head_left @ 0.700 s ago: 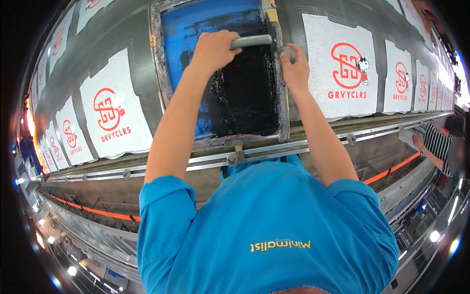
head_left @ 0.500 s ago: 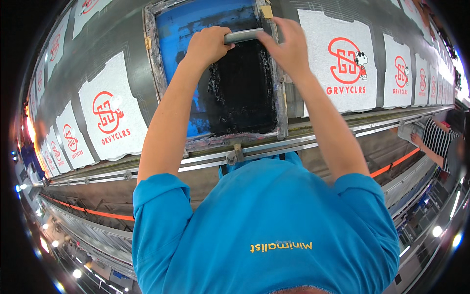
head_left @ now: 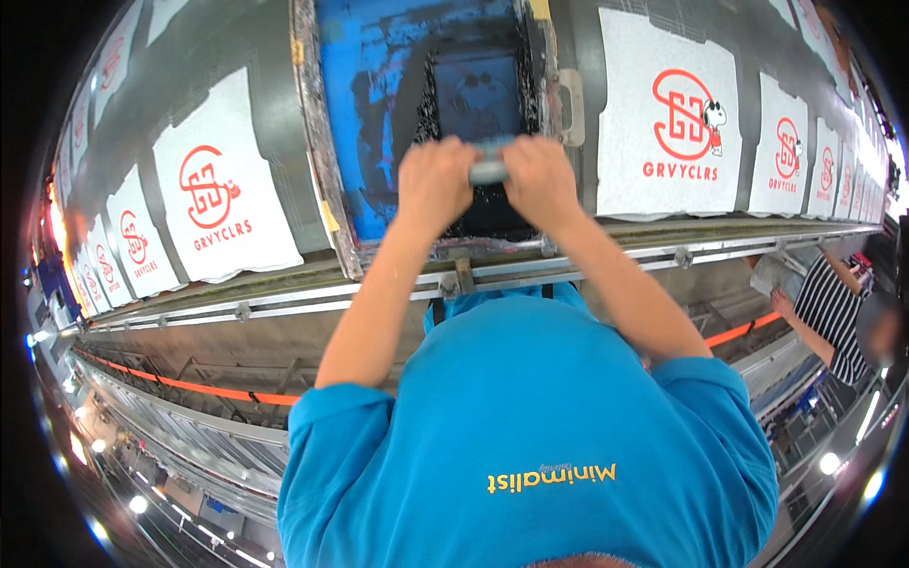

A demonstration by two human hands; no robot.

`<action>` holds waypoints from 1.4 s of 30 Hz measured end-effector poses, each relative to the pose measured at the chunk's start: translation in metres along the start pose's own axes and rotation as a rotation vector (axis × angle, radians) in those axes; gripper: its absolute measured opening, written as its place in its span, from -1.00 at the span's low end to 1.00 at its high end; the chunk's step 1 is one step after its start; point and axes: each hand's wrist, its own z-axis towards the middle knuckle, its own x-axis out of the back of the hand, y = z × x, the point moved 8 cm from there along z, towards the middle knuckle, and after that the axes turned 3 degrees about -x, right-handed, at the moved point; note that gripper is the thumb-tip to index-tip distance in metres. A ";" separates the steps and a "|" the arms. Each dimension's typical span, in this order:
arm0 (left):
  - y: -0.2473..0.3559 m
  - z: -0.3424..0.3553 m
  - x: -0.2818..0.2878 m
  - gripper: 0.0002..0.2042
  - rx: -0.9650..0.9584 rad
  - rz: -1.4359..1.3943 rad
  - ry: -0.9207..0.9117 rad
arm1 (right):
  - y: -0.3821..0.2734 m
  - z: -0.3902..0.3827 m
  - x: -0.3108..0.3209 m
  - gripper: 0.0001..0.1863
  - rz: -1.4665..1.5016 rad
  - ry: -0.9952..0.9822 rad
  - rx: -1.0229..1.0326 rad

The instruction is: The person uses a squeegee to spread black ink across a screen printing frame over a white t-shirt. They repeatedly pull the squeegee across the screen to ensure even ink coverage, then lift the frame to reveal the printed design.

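Note:
A screen-printing frame (head_left: 309,142) with worn, taped edges lies in front of me. Its blue mesh (head_left: 352,142) is smeared with black ink, and a cartoon dog stencil (head_left: 478,95) shows faintly in it. Across the near half of the mesh stands a grey squeegee (head_left: 489,171). My left hand (head_left: 436,184) is wrapped round its left end, and my right hand (head_left: 540,180) grips the right end. Both hands are closed, close together; their fingers hide most of the squeegee.
White shirt panels with red prints lie on the dark table on both sides, one (head_left: 222,180) to the left and one (head_left: 668,114) to the right. A metal rail (head_left: 369,299) runs along the near edge. A person in a striped top (head_left: 833,312) works at far right.
Both hands have brought the squeegee nearer to me over the mesh. My right hand, blurred at its right end before, is now closed round it. The dog stencil has come into sight.

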 end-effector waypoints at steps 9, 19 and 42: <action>-0.036 0.095 0.047 -0.69 0.064 -0.008 -0.280 | 0.035 0.100 0.022 -0.72 0.016 -0.193 -0.048; -0.039 0.075 0.008 -0.83 0.063 0.077 -0.001 | 0.040 0.079 -0.004 -0.79 -0.074 -0.100 -0.029; -0.069 0.110 0.044 -0.64 0.066 -0.096 -0.132 | 0.134 0.028 -0.002 -0.53 0.503 0.344 -0.851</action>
